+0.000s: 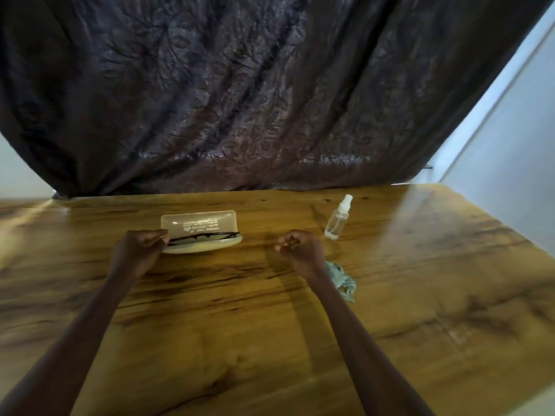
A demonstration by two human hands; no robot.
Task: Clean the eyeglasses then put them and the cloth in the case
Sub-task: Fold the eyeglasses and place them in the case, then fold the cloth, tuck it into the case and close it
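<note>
Wooden table [405,310]: left hand [140,248] pinches eyeglasses [204,236] in the open case [198,224]; right hand [300,250] hovers clenched, empty.

a glossy wooden tabletop [420,295] with dark grain streaks fills the lower half; a crumpled dark brown curtain [270,100] hangs behind its far edge; pale walls [510,145] show at either side; soft light glares off the tabletop's far corners
</note>
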